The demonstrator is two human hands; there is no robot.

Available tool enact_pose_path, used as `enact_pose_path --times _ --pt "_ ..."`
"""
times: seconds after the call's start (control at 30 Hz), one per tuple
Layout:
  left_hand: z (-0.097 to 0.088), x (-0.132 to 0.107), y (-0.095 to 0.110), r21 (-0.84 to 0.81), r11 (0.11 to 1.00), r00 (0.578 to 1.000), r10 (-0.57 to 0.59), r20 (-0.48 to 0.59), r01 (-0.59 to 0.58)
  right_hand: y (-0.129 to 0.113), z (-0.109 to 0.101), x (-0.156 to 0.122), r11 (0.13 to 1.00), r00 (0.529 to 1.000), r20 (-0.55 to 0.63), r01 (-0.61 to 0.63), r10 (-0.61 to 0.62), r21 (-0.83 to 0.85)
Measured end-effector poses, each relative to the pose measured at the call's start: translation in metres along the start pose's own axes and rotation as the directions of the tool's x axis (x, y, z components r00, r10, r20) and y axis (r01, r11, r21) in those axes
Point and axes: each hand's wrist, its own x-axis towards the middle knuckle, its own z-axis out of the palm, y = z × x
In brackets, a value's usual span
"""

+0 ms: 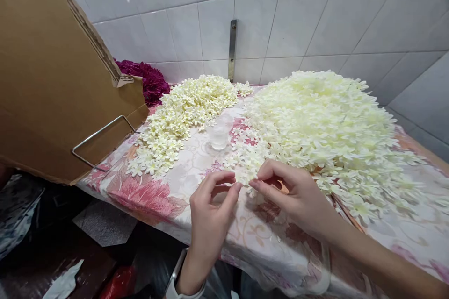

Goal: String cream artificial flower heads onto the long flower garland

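Flowers (315, 135) lie in 3 heaps on 1 patterned surface (245, 236), packed too closely to count singly. Take the gap between the 2 hands as the dial's centre, with 12 o'clock toward the tiled wall (315, 18). The bigger pale heap (333, 107) spreads from 1 to 3 o'clock; the smaller pale heap (196, 103) curves from 10 to 12 o'clock. The purple heap (150, 79) is farther off at 10 o'clock, partly hidden by 1 box (63, 74) of brown cardboard.

At 8 o'clock is the left hand (212, 212), its thumb and forefinger curved close, tips nearly meeting. At 4 o'clock is the right hand (301, 196), thumb and forefinger drawn together at the tips. The 2 sets of fingers point at each other, near but apart, over the fringe of pale flowers; I cannot tell whether either has hold of a flower. 1 pale band (175, 273) circles the left wrist.

1 clear cup (219, 138) stands upright at 11 o'clock, between the 2 pale heaps. 1 metal strip (232, 49) runs up the wall at 12 o'clock, and 1 bent wire (98, 133) is near 9 o'clock, in front of the box.
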Motion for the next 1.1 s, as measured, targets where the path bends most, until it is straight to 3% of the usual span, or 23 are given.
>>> enact_pose_path --times 0.1,0.17,0.23,0.43,0.53,0.8,1.1 --pt "-0.0006 -0.0004 0.0010 0.053 0.988 0.987 0.144 0.067 -0.148 0.0035 0.0003 -0.0009 0.969 0.989 0.035 -0.145 0.141 0.198" --pt "-0.0010 0.0000 0.0021 0.049 0.982 0.972 0.170 0.162 -0.180 0.0044 0.0010 -0.0017 0.910 0.969 0.119 -0.246 0.219 0.333" --pt "-0.0012 0.0003 0.0027 0.040 0.984 0.969 0.166 0.185 -0.176 0.0034 0.0010 -0.0016 0.867 0.953 0.170 -0.300 0.252 0.397" --pt "0.0007 -0.0012 0.0018 0.079 0.988 0.991 0.131 0.013 -0.131 -0.0034 -0.0024 0.0020 0.925 0.957 0.219 -0.251 0.192 0.284" --pt "0.0012 -0.0024 0.0021 0.102 0.987 0.992 0.127 0.018 -0.128 -0.0022 -0.0022 0.0016 0.916 0.953 0.211 -0.274 0.218 0.292" --pt "0.0004 -0.0022 0.0027 0.109 0.987 0.992 0.116 0.057 -0.122 -0.0005 0.0009 -0.0012 0.792 0.906 0.258 -0.420 0.336 0.444" --pt "0.0022 -0.0022 0.0038 0.005 0.998 0.997 0.059 0.055 -0.059 -0.0014 0.0005 0.0013 0.797 0.915 0.242 -0.402 0.324 0.451"
